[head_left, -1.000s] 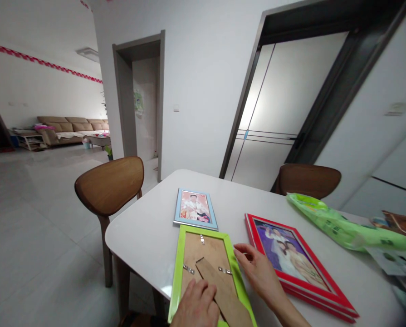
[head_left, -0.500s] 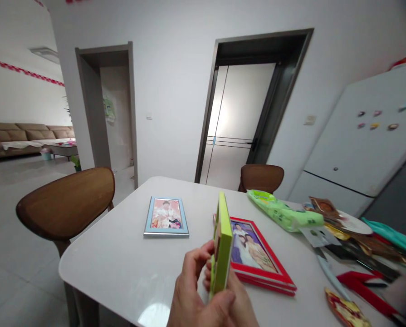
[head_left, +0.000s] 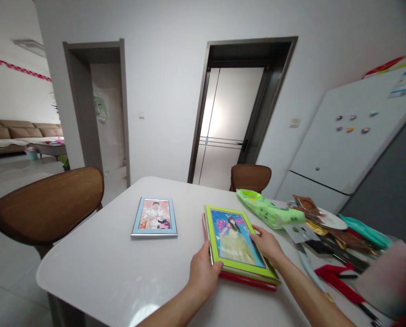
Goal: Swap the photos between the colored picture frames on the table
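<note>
A lime-green picture frame with a photo of a person in a pale yellow dress lies face up on a stack of red picture frames. My left hand grips its lower left edge, thumb on the front. At the right edge, my right hand holds the same frame, fingertips on its border. Only the side and lower edges of the red stack show beneath. A light blue picture frame with a pink-toned photo lies flat to the left, apart from both hands.
Right of the stack, a green plastic packet, a white plate, a teal item and a red-handled tool crowd the white table. Wooden chairs stand at the left and far side.
The green frame, held upright edge-on before, has been laid face up on the red stack. My hands have spread to its two sides. The view has shifted slightly right.
</note>
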`<state>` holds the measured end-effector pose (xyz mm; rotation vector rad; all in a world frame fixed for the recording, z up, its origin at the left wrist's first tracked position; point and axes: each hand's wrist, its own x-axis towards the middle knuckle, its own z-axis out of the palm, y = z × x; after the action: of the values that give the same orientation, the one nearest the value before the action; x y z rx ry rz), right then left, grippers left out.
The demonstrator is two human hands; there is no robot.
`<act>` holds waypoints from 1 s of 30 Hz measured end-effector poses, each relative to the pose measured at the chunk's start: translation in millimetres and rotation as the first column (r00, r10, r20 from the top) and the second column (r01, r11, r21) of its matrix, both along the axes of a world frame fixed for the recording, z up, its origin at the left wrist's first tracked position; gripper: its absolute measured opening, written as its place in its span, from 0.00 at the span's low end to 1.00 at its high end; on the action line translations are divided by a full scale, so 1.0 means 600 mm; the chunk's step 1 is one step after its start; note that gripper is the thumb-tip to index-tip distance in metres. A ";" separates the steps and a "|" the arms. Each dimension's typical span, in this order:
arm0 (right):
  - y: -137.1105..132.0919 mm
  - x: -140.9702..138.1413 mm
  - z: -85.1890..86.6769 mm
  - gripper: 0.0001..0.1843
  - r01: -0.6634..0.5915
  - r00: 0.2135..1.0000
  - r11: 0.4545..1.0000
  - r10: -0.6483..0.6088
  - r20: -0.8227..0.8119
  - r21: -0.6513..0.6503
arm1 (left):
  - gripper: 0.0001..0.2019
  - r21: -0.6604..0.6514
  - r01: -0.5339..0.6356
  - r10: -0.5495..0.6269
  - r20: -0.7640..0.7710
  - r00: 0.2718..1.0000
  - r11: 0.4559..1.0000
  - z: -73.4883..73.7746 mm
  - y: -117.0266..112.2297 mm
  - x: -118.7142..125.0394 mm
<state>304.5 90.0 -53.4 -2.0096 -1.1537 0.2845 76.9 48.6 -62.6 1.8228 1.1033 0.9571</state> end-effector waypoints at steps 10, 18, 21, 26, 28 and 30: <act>-0.012 -0.066 0.030 0.23 -0.091 0.966 0.995 0.095 0.239 -0.028 | 0.25 0.206 -0.115 0.188 -0.377 0.907 0.972 -0.001 0.075 -0.113; -0.093 -0.308 -0.012 0.21 -0.649 0.750 0.759 0.629 0.205 0.045 | 0.19 0.285 -0.034 0.208 -0.605 0.769 0.958 0.000 0.060 -0.246; -0.091 -0.335 -0.049 0.25 -0.617 0.779 0.787 0.609 0.149 0.005 | 0.24 0.293 0.031 0.171 -0.637 0.752 0.956 -0.007 -0.022 -0.263; -0.091 -0.326 -0.070 0.29 -0.582 0.812 0.812 0.583 -0.026 0.054 | 0.09 0.438 0.288 0.091 -0.665 0.741 0.851 -0.048 -0.118 -0.294; -0.097 -0.323 -0.065 0.29 -0.571 0.803 0.817 0.577 -0.151 0.087 | 0.09 0.511 0.328 0.101 -0.644 0.758 0.794 -0.058 -0.128 -0.302; -0.106 -0.325 -0.054 0.30 -0.540 0.792 0.832 0.553 -0.258 0.127 | 0.09 0.538 0.338 0.072 -0.602 0.795 0.772 -0.055 -0.130 -0.306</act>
<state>109.7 26.7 -86.0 -1.4840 -1.5140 0.8075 -106.7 -29.1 -95.3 2.8702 1.0341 0.7047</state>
